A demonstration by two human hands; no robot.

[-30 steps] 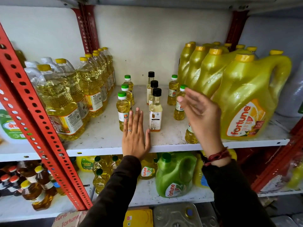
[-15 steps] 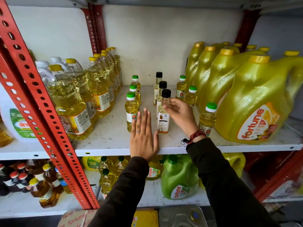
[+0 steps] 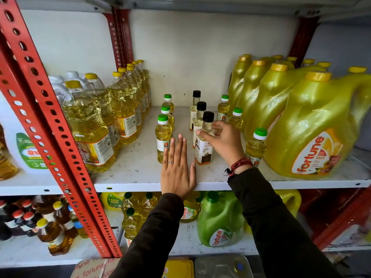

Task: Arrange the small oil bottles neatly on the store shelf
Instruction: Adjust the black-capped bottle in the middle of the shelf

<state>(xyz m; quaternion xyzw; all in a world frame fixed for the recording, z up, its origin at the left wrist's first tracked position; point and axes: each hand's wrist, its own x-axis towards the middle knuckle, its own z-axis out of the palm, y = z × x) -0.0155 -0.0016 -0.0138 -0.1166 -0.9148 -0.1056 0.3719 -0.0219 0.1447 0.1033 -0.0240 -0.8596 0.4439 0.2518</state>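
Small oil bottles stand in three rows on the white shelf [image 3: 140, 177]. The left row has three green-capped bottles, the front one [image 3: 163, 137]. The middle row has three black-capped bottles; my right hand [image 3: 222, 141] grips the front black-capped bottle [image 3: 204, 151] at its shoulder. The right row has three green-capped bottles, with the nearest one [image 3: 256, 147] beside my right wrist. My left hand [image 3: 177, 169] lies flat on the shelf between the left and middle rows, fingers together, touching the front green-capped bottle's side.
Tall clear oil bottles [image 3: 90, 125] fill the shelf's left side and big yellow jugs [image 3: 313, 127] its right. A red perforated upright [image 3: 46, 109] crosses the left foreground. The lower shelf holds a green jug [image 3: 220, 221] and more bottles.
My right hand came down from in front of the yellow jugs to the front black-capped bottle and closed on it. My left hand stayed flat on the shelf.
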